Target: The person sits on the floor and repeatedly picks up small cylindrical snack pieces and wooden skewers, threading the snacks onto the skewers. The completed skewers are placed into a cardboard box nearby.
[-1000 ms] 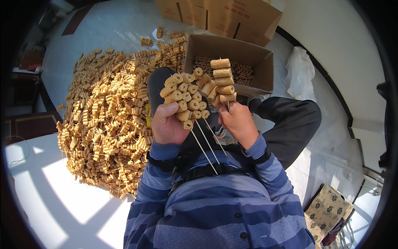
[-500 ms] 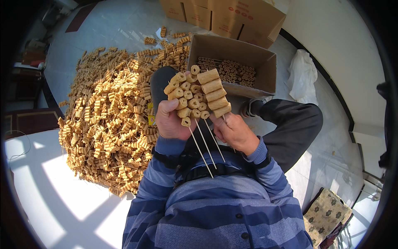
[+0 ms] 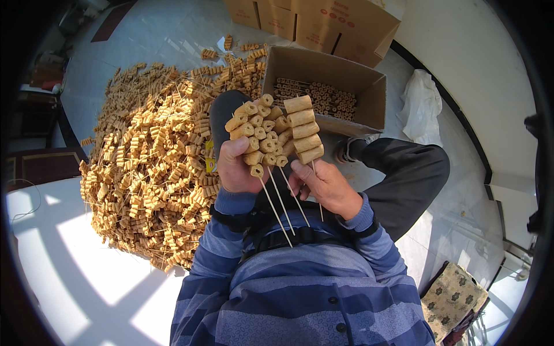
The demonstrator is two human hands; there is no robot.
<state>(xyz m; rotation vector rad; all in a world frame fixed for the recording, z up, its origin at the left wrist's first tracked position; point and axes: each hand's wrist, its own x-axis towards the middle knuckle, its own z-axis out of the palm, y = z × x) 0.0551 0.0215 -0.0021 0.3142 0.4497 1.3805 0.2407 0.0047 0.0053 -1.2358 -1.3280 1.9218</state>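
My left hand (image 3: 238,167) is closed around a bunch of skewers (image 3: 259,135), each thin stick threaded with short golden-brown hollow rolls. Several bare stick ends hang down from the bunch toward my belt. Between the thumb and fingers of my right hand (image 3: 326,187) is the stick of a single skewer (image 3: 304,130), its rolls stacked upward beside the bunch. The two lots stand close together at the top, over my lap. My left palm and most of its fingers are hidden behind the rolls.
A large heap of similar skewers (image 3: 156,167) covers the floor at my left. Ahead stands an open cardboard box (image 3: 360,95) with skewers packed inside. Beyond it is a bigger carton (image 3: 323,23). A white plastic bag (image 3: 421,106) and a patterned cloth (image 3: 453,300) lie at the right.
My right hand has shifted slightly right with its skewer, which now stands more upright and a little farther from the bunch. The left hand has barely moved.
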